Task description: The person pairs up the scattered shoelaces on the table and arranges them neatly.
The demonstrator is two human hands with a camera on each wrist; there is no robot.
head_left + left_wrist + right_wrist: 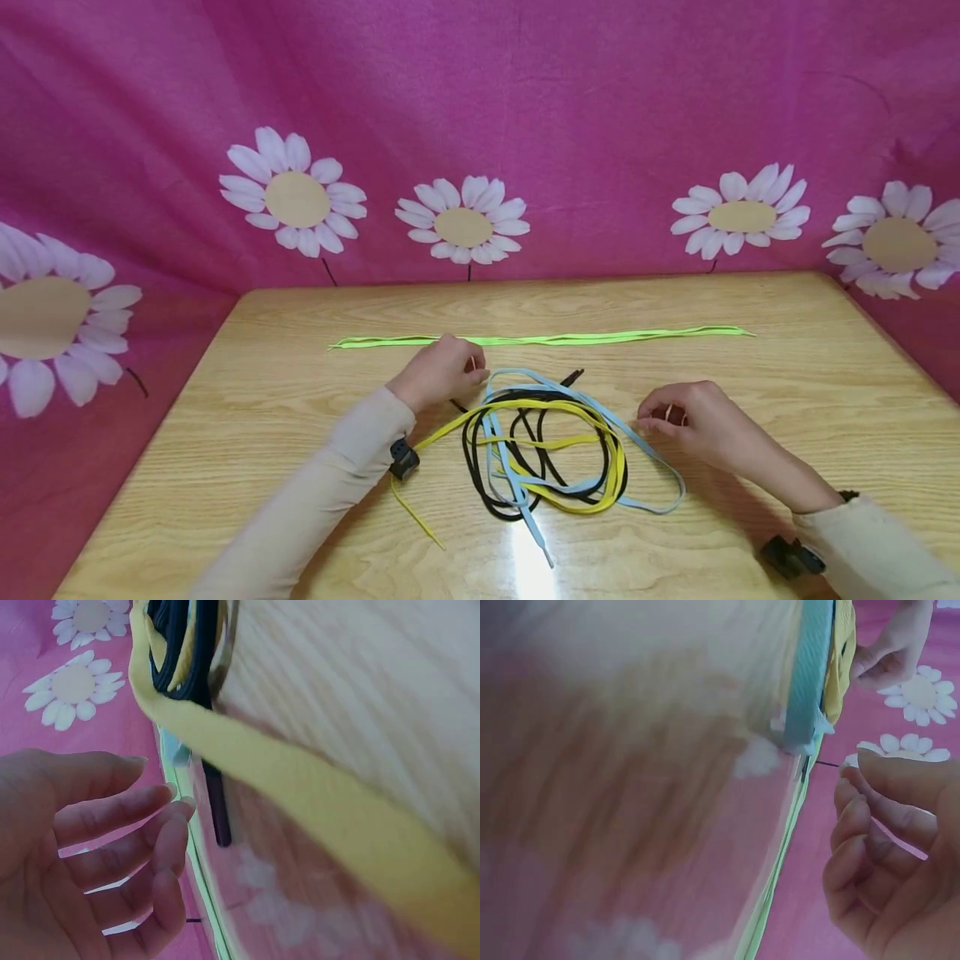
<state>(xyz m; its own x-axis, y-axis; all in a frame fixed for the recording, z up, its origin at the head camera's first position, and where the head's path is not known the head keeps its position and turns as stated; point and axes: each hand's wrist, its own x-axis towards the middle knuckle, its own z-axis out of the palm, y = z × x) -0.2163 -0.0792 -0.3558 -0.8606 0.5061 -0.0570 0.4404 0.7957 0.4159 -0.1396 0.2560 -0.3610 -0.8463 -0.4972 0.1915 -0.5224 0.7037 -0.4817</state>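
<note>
A loose tangle of shoelaces lies mid-table: a yellow shoelace (617, 467), a black shoelace (471, 467) and a light blue shoelace (671, 468). My left hand (444, 372) is at the upper left of the tangle, beside the light blue loop. In the left wrist view its fingers are loosely bent, thumb apart, with nothing between them. To the right of the tangle is my right hand (693, 421), fingers softly curled and holding nothing in the right wrist view. Behind both hands, a neon green shoelace (600, 337) lies stretched straight across the table, partly covered by the left hand.
The wooden table (262, 400) ends at the back against a pink cloth (592, 167) printed with white daisies. One yellow lace end (420, 521) trails out under the left wrist. A light blue lace tip (546, 554) points toward the front.
</note>
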